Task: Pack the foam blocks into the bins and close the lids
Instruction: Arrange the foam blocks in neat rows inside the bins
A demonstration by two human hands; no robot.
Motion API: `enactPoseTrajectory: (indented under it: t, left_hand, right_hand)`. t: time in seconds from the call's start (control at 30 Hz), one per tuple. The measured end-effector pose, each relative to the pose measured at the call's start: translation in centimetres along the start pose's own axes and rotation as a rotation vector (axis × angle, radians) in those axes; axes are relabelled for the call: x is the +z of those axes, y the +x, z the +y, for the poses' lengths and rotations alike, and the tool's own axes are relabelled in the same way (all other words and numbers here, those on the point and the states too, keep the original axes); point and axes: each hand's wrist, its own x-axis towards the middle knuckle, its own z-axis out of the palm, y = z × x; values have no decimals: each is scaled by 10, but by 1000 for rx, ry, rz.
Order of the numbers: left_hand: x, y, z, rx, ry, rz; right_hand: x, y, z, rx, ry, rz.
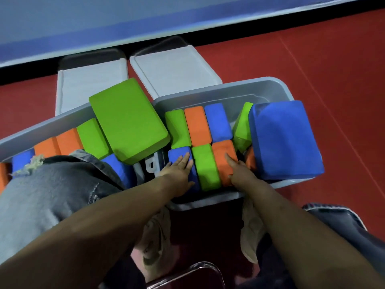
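Note:
Two grey bins stand side by side on the red floor. The right bin [250,88] holds upright green, orange and blue foam blocks in two rows. My left hand [179,172] lies flat, fingers apart, on a blue block [179,153] in the near row. My right hand [239,172] presses on an orange block [223,151], with a green block [206,165] between the two. A large blue block [285,140] lies on the bin's right end. The left bin [41,126] is packed too, and a large green block [127,119] rests across both bins.
Two grey lids [175,67] [89,80] lie flat on the floor behind the bins. A blue wall or mat [125,21] runs along the back. My denim-clad knees flank the bins, the left knee [52,184] covering part of the left bin. A chair edge [200,274] shows below.

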Motion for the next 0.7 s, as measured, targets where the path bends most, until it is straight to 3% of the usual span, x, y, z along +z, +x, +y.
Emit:
enactPoseTrajectory:
  t: [0.27,0.37,0.57,0.7]
  left_hand:
    - [-21,16,15,-19,27,-85]
    - [-27,8,15,-64,-138,-56]
    - [-8,-48,2,-92,-270,-94]
    - [-22,-64,11,-83,-276,57]
  right_hand:
    - [-19,-10,-8,56,0,-49]
    - [-43,-27,-33,-60,-41,-89]
    - [-90,-73,-56,-226,3,127]
    - [-104,-111,-33,-172,189,258]
